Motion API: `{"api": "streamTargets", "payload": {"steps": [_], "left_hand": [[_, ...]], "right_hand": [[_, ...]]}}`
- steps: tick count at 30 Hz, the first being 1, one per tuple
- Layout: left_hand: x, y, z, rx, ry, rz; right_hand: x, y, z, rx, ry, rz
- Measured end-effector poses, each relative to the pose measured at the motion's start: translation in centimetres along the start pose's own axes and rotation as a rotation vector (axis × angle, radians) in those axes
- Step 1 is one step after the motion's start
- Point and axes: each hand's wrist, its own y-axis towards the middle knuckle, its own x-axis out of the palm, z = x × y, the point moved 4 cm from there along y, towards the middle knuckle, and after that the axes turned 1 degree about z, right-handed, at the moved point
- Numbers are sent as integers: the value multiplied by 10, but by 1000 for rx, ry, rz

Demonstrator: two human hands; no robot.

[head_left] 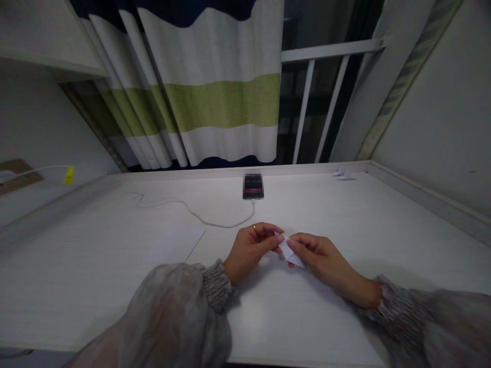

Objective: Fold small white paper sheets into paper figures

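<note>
A small piece of folded white paper [288, 254] is held between my two hands, just above the white table. My left hand [255, 248], with a ring on one finger, pinches its upper left corner between thumb and fingers. My right hand [320, 255] grips its right side, the thumb lying on top and the fingers underneath. Part of the paper is hidden by my fingers. A crease runs across its visible face.
A flat white sheet [176, 244] lies left of my hands. Behind them a phone [253, 186], its screen blurred, is plugged into a white cable [215, 224]. Small folded paper pieces [343, 175] sit at the back right. A curtain [226, 102] hangs behind the white table [95, 286].
</note>
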Motion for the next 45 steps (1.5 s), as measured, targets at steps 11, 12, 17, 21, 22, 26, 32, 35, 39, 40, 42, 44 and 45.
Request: {"api": "streamTargets", "payload": {"steps": [11, 12, 17, 21, 22, 26, 32, 35, 39, 40, 42, 44, 45], "left_hand": [[1, 0, -2, -65, -82, -23], [1, 0, -1, -63, -93, -26], [0, 0, -3, -71, -109, -14], [0, 0, -5, -86, -143, -14], [0, 1, -6, -93, -151, -9], [0, 0, -8, -133, -169, 11], [-1, -1, -5, -139, -169, 24], [-1, 0, -5, -131, -146, 31], [-2, 0, -5, -151, -111, 33], [-2, 1, -6, -153, -105, 38], [-3, 1, -6, -157, -93, 53], [-3, 0, -6, -164, -86, 61], [-3, 0, -6, -167, -84, 64]], "right_hand": [[0, -2, 5, 24, 58, -27], [1, -3, 5, 25, 67, -35], [0, -4, 5, 36, 74, -47], [1, -4, 5, 36, 72, -56], [1, -4, 5, 34, 72, -58], [1, -4, 5, 29, 52, -60], [1, -4, 5, 43, 47, -60], [0, -4, 5, 44, 27, -54], [0, -5, 3, 15, -35, -23], [-1, -5, 3, 13, -47, -14], [-1, -5, 2, 11, -61, 3], [-1, -4, 2, 13, -66, 17], [-1, -4, 2, 14, -66, 21]]}}
